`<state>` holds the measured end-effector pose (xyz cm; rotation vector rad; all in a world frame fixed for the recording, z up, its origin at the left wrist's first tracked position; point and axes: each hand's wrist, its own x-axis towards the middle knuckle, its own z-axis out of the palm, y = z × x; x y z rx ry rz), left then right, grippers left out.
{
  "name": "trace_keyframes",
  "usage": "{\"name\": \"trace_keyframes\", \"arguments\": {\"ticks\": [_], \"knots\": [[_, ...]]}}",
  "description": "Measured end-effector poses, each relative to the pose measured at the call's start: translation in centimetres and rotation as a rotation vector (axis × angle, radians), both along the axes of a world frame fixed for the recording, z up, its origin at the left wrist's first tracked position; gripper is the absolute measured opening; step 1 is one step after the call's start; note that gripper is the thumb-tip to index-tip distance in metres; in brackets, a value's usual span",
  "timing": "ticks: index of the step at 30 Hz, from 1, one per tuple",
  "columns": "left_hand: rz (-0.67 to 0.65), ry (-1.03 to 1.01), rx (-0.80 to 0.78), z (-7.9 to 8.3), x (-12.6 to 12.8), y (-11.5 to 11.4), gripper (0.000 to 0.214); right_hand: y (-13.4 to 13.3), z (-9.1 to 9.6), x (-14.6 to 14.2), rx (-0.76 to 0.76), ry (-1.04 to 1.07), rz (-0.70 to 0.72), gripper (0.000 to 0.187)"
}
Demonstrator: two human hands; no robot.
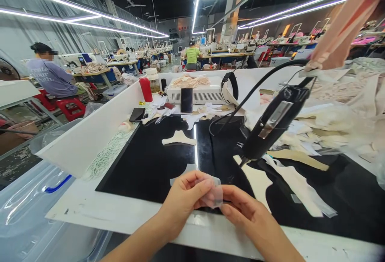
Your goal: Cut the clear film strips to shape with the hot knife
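Note:
My left hand (186, 198) and my right hand (245, 210) meet at the near edge of the table, both pinching a small translucent piece of film (214, 193) between thumbs and fingers. They hover over the black mat (144, 161). A black hand-held tool (272, 125) hangs by its cord just above and to the right of my hands, tip pointing down at the mat. Cream fabric cut pieces (297, 185) lie on the mat right of my right hand, and another cream piece (179, 138) lies farther back.
A white box (207, 92) with a phone (186, 100) leaning on it stands at the back, beside a red bottle (146, 89). Heaped cream fabric (339, 109) fills the right side. A clear plastic bin (33, 210) sits left of the table. People sit at distant workstations.

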<state>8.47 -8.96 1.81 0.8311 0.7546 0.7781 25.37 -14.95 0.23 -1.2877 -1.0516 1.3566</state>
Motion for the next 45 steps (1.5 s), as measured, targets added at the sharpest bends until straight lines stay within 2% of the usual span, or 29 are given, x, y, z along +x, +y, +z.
{"name": "trace_keyframes", "arguments": {"ticks": [5,8,12,16,23,34,39,42,45], "knots": [[0.014,-0.141,-0.087,-0.4,-0.6,-0.2,0.031,0.9,0.7,-0.6,0.048,-0.146,0.072,0.032],[-0.023,-0.102,-0.156,-0.5,-1.5,0.0,0.036,1.2,1.2,-0.1,0.039,-0.234,0.225,0.031],[-0.038,-0.064,-0.135,-0.7,-2.4,0.4,0.035,1.4,1.6,0.3,-0.021,-0.289,0.396,0.029],[-0.024,-0.045,-0.098,-0.5,-3.0,0.6,0.035,1.7,1.8,0.6,-0.072,-0.348,0.431,0.028],[0.043,0.039,-0.002,-0.2,-4.1,0.8,0.035,2.3,1.6,2.0,-0.085,-0.433,0.328,0.038],[0.154,0.136,0.057,-0.4,-4.9,1.0,0.035,2.0,0.9,2.1,-0.079,-0.326,-0.011,0.038],[0.157,0.170,0.071,-0.5,-4.9,1.1,0.029,2.2,0.2,2.8,-0.120,-0.324,0.005,0.038],[0.180,0.156,0.064,-0.5,-4.8,1.1,0.030,2.3,0.0,2.9,-0.082,-0.329,-0.058,0.036],[0.196,0.138,0.065,-0.4,-4.8,1.1,0.032,2.3,0.1,2.6,-0.044,-0.364,-0.059,0.037]]}}
